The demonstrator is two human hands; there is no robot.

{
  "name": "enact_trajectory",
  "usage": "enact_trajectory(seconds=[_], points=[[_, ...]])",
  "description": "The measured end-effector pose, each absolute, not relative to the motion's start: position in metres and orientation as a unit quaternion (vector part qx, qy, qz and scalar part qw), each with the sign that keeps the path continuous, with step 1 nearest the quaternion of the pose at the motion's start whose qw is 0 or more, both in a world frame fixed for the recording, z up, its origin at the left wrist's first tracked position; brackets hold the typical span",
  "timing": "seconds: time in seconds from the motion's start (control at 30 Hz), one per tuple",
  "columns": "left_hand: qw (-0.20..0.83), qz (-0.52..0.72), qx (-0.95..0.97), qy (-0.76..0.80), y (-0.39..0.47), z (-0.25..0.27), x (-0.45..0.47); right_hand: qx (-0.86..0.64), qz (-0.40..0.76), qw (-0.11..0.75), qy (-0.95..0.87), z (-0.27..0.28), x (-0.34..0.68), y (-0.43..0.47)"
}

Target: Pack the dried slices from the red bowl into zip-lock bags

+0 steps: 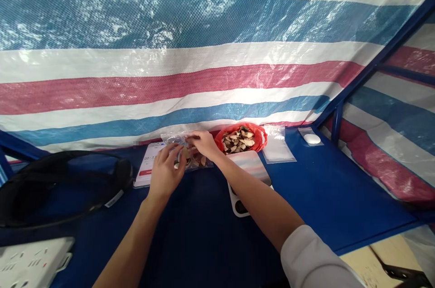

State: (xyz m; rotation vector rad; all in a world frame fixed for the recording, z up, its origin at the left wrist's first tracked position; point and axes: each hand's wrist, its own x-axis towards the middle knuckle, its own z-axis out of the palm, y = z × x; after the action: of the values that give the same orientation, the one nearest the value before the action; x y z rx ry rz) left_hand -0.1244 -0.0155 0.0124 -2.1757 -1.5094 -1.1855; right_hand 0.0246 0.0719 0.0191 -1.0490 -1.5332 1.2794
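2 bare hands meet over a clear plastic bag [171, 136] just left of the centre of the frame, below its middle. The bag lies on a blue table [193, 229], and brown and pale dried slices [197, 160] show through it. The left hand [166, 169] comes up from the bottom edge and is at the bag's left part; its fingers curve forward, a little spread, with the thumb apart from them on the right. Whether they pinch the plastic or a slice, I cannot tell. The right hand [205, 144] reaches in from the lower right, its fingers bent at the bag's upper part; their tips are too blurred to tell if they are pressed together. A pale sleeve [314, 258] covers the upper right arm at the bottom of the frame.

Just right of the right hand, near the centre, an open red bag [261, 137] holds more dried slices [240, 139]. Below it, partly behind the right forearm, is a white device with a shiny top plate [253, 165]. Flat clear bags [279, 152] lie right of the red bag, and a white rounded object [311, 138] rests on a small clear packet farther right. Left of the left hand, a screen [145, 165] shows a timer beside a black band [124, 171]; a white power strip [32, 258] fills the lower left corner.
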Motion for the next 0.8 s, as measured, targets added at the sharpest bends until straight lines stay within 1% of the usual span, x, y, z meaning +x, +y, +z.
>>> enact_trajectory(seconds=[0.13, 0.27, 0.4, 0.5, 0.6, 0.8], points=[[0.090, -0.315, -0.771, -0.546, -0.010, -0.006, -0.127, -0.458, 0.361, 0.397, -0.709, 0.025, 0.030, 0.070], [0.090, -0.280, -0.786, -0.544, -0.008, -0.013, -0.133, -0.484, 0.241, 0.310, -0.782, 0.030, 0.046, 0.051], [0.106, -0.253, -0.796, -0.540, -0.008, -0.009, -0.135, -0.417, 0.146, 0.235, -0.866, 0.024, 0.059, 0.025], [0.126, -0.225, -0.802, -0.539, -0.008, -0.007, -0.136, -0.355, 0.075, 0.200, -0.910, 0.013, 0.063, 0.015], [0.139, -0.195, -0.805, -0.543, -0.009, -0.006, -0.136, -0.346, 0.027, 0.179, -0.921, 0.004, 0.064, 0.012], [0.135, -0.169, -0.806, -0.551, -0.004, -0.004, -0.140, -0.370, -0.005, 0.165, -0.914, 0.003, 0.070, 0.012]])
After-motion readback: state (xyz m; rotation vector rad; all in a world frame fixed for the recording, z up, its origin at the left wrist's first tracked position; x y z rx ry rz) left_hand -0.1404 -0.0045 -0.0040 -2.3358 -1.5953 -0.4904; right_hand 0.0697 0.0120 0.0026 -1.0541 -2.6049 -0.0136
